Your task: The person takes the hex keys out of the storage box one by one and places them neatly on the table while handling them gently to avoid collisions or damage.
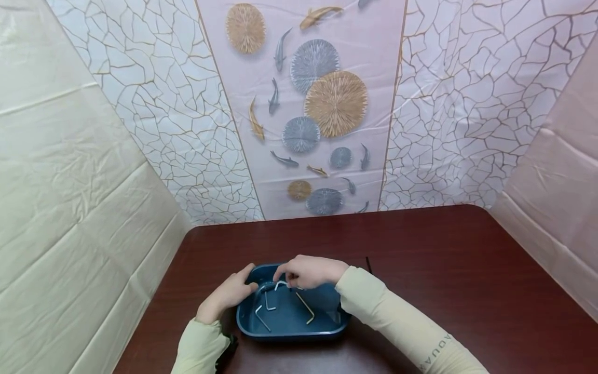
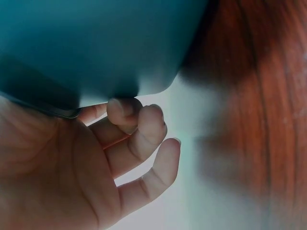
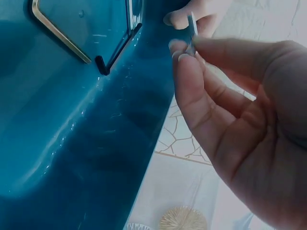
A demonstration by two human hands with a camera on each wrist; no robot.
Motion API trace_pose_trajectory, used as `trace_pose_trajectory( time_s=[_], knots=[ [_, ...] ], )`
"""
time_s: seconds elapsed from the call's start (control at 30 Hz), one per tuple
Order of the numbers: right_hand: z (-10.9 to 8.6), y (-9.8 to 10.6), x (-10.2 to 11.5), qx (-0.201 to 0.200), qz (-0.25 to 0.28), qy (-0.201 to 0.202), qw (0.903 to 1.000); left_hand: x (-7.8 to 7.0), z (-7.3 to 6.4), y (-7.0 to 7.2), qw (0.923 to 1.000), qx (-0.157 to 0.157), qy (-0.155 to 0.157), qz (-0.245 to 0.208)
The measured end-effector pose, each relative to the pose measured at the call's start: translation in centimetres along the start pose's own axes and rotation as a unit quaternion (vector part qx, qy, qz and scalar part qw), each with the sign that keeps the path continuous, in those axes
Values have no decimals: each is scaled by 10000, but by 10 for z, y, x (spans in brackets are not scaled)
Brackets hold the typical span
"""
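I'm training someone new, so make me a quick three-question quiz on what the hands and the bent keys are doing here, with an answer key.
1. Multiple choice: what does the right hand pinch? A) a cup; B) a slim metal piece; C) a sponge.

2. True or false: the left hand touches the blue tray.

3. Fill in the missing word: in the right wrist view, the bent key lying nearest the gold-toned key is ____.

Key: 1. B. 2. True. 3. Black; the black bent key lies in the tray too.
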State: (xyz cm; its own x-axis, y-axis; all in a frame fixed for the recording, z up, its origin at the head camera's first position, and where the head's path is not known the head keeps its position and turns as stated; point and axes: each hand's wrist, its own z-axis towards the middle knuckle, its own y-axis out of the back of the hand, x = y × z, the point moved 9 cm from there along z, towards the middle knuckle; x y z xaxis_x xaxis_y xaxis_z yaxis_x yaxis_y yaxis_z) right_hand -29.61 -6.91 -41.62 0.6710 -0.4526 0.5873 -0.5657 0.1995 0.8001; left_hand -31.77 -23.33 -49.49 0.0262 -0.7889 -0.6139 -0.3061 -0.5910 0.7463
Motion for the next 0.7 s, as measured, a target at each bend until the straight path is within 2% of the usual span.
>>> trace_pose_trajectory(
  time_s=[0.3, 0.43, 0.7],
  knots=[
    [-8, 9, -8, -246, 123, -148, 9995, -2, -1, -1, 10000, -37, -3, -25],
    [-14, 18, -13, -426, 77, -170, 9989, -2, -1, -1, 9999, -47, -45, -88],
    [-35, 40, -29, -870, 404, -362, 9947, -2, -2, -1, 9998, -20, -96, -186]
  ],
)
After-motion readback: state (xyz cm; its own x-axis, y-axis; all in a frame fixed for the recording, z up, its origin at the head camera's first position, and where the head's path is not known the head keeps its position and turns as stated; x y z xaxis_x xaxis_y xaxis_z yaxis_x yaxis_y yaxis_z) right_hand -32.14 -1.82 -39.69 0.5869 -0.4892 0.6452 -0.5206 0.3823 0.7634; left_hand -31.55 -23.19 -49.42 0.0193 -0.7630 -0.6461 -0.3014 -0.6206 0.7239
